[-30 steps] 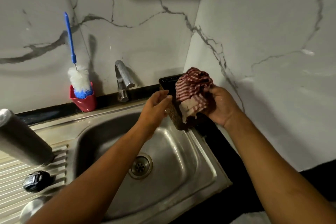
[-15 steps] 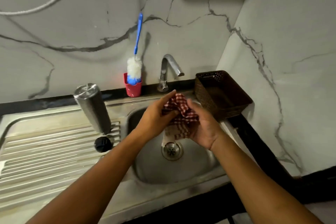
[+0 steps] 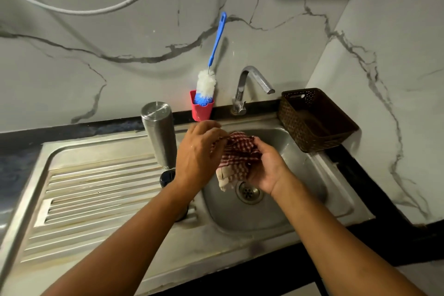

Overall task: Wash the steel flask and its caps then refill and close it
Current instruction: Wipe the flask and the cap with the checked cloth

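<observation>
Cloth (image 3: 236,154), checked red and white, bunched between both hands above the sink bowl (image 3: 302,175). Left hand (image 3: 197,151) on top, fingers curled, pinching the cloth's upper edge. Right hand (image 3: 266,168) lower and palm up, fingers wrapped round the crumpled middle. One pale corner hanging loose just above the drain (image 3: 248,192).

Steel flask (image 3: 159,134) upright on the draining board (image 3: 96,187), left of the bowl and just beside the left hand, flat steel end uppermost (mouth up or mouth down: cannot tell). Black cap (image 3: 167,178) on the ribs right at the flask's foot, half hidden behind the left wrist.

Along the back, by the dark desk (image 3: 84,127) strip: red cup (image 3: 201,110) holding a bottle brush (image 3: 206,84), white and blue bristles, blue handle leaning against the marble wall (image 3: 120,67). Chrome tap (image 3: 249,84) just right of the cup, spout angled out over the bowl. Brown perforated basket (image 3: 295,122) at the bowl's far right corner, close against the side wall. White hose (image 3: 96,11) looping across the wall high up.
</observation>
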The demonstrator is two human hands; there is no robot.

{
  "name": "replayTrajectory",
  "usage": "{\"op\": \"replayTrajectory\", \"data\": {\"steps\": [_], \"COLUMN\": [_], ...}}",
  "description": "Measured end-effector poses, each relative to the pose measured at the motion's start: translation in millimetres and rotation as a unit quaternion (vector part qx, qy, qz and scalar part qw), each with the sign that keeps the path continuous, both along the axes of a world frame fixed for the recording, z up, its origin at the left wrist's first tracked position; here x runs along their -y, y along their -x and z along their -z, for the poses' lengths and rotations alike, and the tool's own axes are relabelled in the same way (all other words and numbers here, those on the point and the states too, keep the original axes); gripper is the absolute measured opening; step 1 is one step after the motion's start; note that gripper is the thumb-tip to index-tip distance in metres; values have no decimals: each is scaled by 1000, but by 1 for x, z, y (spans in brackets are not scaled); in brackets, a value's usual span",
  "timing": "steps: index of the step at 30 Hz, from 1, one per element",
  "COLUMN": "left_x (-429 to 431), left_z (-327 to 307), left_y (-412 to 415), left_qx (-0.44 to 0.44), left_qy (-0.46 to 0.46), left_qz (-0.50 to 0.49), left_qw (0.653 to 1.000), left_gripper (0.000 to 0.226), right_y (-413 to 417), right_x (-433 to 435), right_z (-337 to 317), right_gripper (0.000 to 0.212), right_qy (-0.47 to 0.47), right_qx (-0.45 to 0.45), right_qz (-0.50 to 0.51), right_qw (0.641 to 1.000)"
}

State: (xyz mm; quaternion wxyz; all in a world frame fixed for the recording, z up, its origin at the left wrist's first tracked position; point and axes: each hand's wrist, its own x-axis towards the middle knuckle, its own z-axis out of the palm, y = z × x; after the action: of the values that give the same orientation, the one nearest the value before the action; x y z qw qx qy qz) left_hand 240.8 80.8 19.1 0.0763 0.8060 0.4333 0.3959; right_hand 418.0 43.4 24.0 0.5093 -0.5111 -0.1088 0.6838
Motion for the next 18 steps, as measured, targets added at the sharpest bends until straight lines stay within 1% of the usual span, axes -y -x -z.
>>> {"op": "replayTrajectory", "data": {"steps": [2,4,5,6,7,9,10,11,12,13,15,16,18], "left_x": [4,4,2,1,1,6,9,11,13,12,7,2,-10], "left_z": [10,19,20,19,17,10,7,6,6,6,11,14,21], "left_y": [4,11,17,22,29,43,49,54,60,66,81,86,93], "left_qx": [-58,-115,-119,-99,-59,69,139,200,250,285,307,302,283], "left_qy": [46,92,97,97,100,127,152,181,205,218,235,249,296], "left_qz": [84,140,150,151,137,65,14,-39,-91,-140,-212,-228,-222], "left_qw": [994,979,977,979,984,987,979,962,942,923,898,892,885], "left_gripper": [35,39,38,35,32,26,21,16,16,21,40,54,84], "right_y": [6,12,14,15,17,21,23,26,31,35,45,49,57], "right_x": [-3,-6,-7,-7,-8,-12,-16,-20,-25,-31,-40,-43,-48], "right_z": [-6,-9,-8,-7,-7,-10,-12,-14,-16,-17,-20,-21,-22], "right_gripper": [59,52,50,50,50,49,48,47,47,47,47,48,46], "right_qy": [-25,-35,-33,-34,-38,-49,-55,-61,-64,-65,-67,-67,-72], "right_qx": [-36,-37,-31,-28,-27,-30,-33,-38,-41,-43,-47,-49,-54], "right_qz": [23,16,14,15,16,24,31,37,41,46,47,45,37], "right_qw": [999,999,999,999,999,998,997,997,996,996,996,995,995]}}
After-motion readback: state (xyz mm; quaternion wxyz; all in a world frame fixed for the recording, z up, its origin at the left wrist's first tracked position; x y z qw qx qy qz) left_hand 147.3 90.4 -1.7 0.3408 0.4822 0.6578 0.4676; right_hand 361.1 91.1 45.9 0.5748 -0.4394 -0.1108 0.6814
